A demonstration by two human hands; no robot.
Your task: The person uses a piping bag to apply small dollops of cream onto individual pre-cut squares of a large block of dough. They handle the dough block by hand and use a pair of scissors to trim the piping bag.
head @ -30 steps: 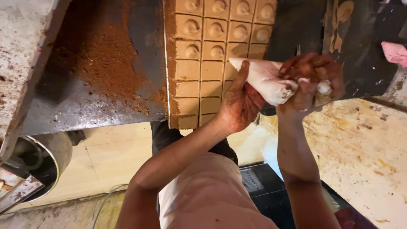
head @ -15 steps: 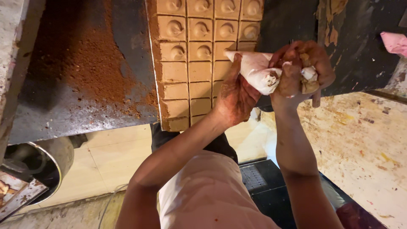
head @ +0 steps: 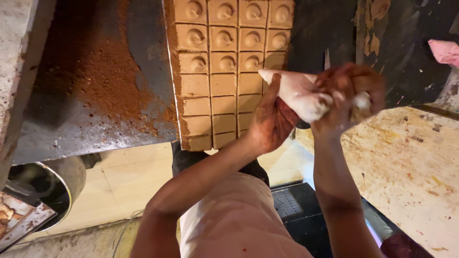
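While my forearms reach out over my pale shirt point(head: 239, 220), the cream floor tiles point(head: 119, 186) and a dark floor mat with a small grate point(head: 287, 203) lie below them. At my near left sits a round metal pot point(head: 57, 186), with a stained metal tray point(head: 21, 220) just beside it at the edge of view.

Both my hands are clenched around a white piping bag point(head: 299, 93). My left hand point(head: 272, 122), smeared reddish brown, cups the bag's lower side, thumb stretched up along it toward the tip. My right hand point(head: 351, 93) is squeezed tight around the twisted top end, a bit of white bag showing between the fingers. The bag lies tilted, its pointed tip just above the right edge of the scored slab.

That tan slab point(head: 224, 71) of sweet is cut into a grid of squares and rests on the dark counter point(head: 138, 48), its near end reaching the counter's edge. The farther squares each carry a small piped swirl; the nearer rows are bare. The tip sits level with the first bare row.

Left of the slab, loose reddish-brown powder point(head: 86, 71) is scattered over the counter. To the right stands a pale, stained work surface point(head: 411, 167), and far right a pink cloth point(head: 444, 50) lies at the edge.
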